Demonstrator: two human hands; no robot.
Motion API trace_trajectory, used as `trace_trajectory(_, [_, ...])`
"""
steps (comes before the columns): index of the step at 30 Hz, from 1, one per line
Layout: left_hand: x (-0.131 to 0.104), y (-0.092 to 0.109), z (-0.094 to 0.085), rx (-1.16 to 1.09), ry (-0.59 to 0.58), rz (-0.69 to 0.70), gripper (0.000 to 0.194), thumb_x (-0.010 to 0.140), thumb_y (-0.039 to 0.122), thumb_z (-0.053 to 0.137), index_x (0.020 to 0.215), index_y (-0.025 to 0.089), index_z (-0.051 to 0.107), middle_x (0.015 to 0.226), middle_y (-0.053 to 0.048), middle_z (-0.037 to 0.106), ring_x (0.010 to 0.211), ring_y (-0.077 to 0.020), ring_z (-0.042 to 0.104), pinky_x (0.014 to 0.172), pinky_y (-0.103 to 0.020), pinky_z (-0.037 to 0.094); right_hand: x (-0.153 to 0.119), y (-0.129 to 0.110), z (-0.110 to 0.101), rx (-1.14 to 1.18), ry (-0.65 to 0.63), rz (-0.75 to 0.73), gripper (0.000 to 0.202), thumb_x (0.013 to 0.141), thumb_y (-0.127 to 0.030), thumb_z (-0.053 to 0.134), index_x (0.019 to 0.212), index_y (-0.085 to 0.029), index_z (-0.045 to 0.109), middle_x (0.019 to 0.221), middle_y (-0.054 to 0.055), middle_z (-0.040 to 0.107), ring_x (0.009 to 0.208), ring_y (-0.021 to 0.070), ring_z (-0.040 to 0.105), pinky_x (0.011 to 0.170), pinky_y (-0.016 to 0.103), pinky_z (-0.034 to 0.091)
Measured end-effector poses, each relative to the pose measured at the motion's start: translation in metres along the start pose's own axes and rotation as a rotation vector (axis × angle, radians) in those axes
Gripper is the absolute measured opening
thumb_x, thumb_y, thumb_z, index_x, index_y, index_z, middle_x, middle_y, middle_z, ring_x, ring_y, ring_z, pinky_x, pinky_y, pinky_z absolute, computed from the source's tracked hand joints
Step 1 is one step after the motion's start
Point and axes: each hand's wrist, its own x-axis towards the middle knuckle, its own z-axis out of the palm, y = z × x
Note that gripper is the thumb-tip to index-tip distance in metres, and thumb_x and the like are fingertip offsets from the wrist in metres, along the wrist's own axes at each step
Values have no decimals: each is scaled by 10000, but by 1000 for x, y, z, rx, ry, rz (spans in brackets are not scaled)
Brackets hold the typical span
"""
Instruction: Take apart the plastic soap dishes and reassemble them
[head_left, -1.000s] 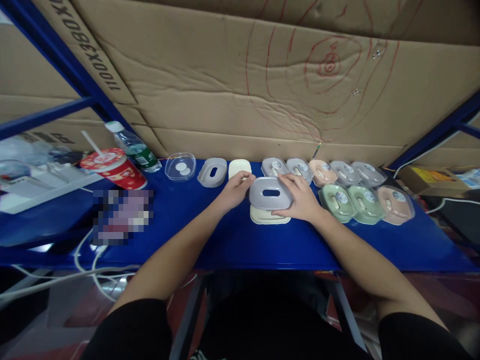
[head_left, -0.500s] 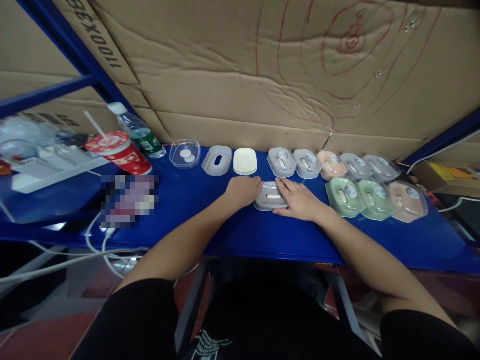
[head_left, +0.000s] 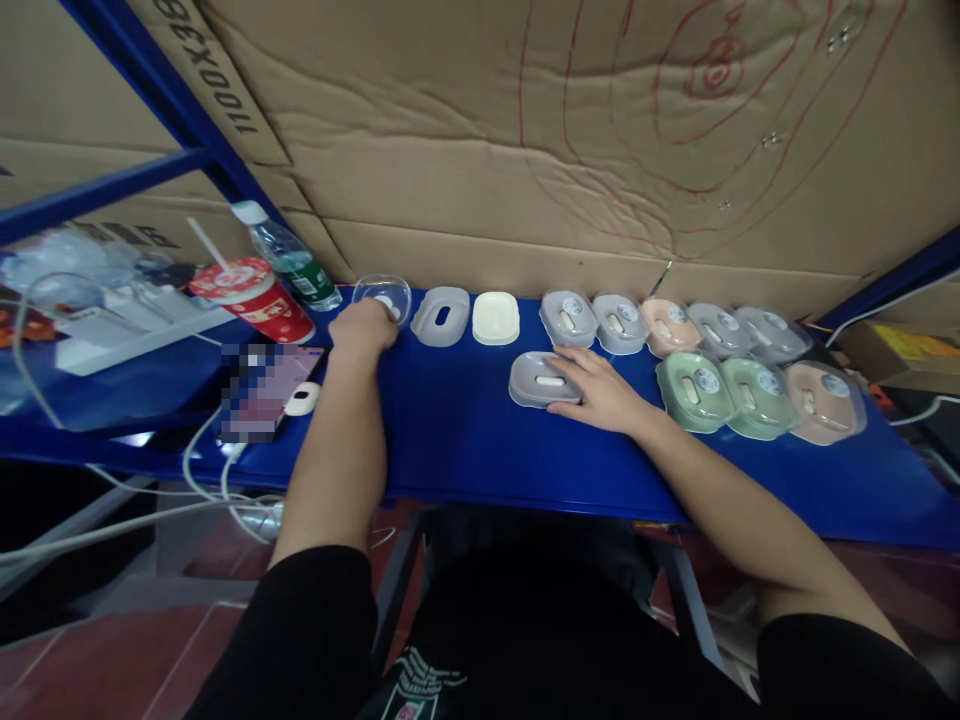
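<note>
My right hand [head_left: 600,392] steadies the right end of a grey plastic box [head_left: 536,382], fingers on its top and thumb at the near side. A small white strip sits in the middle of the box's top. To the left, my left hand [head_left: 365,328] reaches over the near edge of a clear shallow container [head_left: 403,290], fingers curled downward. Its fingertips are beside a white round sticker in there; whether they hold it is hidden. Between the hands, farther back, lie a grey lid with an oval slot [head_left: 427,325] and a cream rounded tray [head_left: 496,318].
At right stand two rows of boxes under clear covers, grey [head_left: 568,320], peach [head_left: 673,328] and green [head_left: 694,395]. On the left are a red cup [head_left: 259,305], a water bottle [head_left: 300,270], a phone [head_left: 281,385] and a power strip [head_left: 142,335]. Cardboard [head_left: 450,150] walls the back.
My left hand has left the grey box and moved left to the clear container. The right hand stays on the box. The view has shifted slightly.
</note>
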Motion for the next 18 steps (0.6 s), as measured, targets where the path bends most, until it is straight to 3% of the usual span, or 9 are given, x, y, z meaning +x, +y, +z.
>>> trace_trajectory(4, [-7,12,-2,56,-12,-35,432,866,278,748,1295,230,774,1480,-165,691,1321,-406,654,1094,-534,527,0,0,-1,-5,-7,-6,819,997,-748,603,1612,-213,528,1687,207,499,1555,428,483,1245,674,441])
trace_trajectory(11, [-14,14,-16,-98,72,-114,226,900,294,777,1114,223,790,1359,-104,739,1266,-357,678,1077,-484,533,0,-1,-5,-28,-23,3,883,1015,-800,499,1638,-175,487,1672,223,518,1562,439,470,1261,674,417])
trace_trajectory(14, [-19,12,-21,-227,200,-109,214,925,335,764,1087,198,740,1312,-105,743,1276,-349,669,1096,-493,530,1,-2,-6,-1,-14,1,908,1013,-806,493,1659,-169,446,1669,227,522,1563,436,469,1262,671,414])
trace_trajectory(18, [-31,26,-23,-408,485,-18,291,932,320,728,1180,199,634,1284,-114,737,1257,-340,684,1113,-508,521,1,-4,-7,47,27,15,968,1004,-812,504,1728,-200,306,1687,221,500,1560,429,476,1261,674,416])
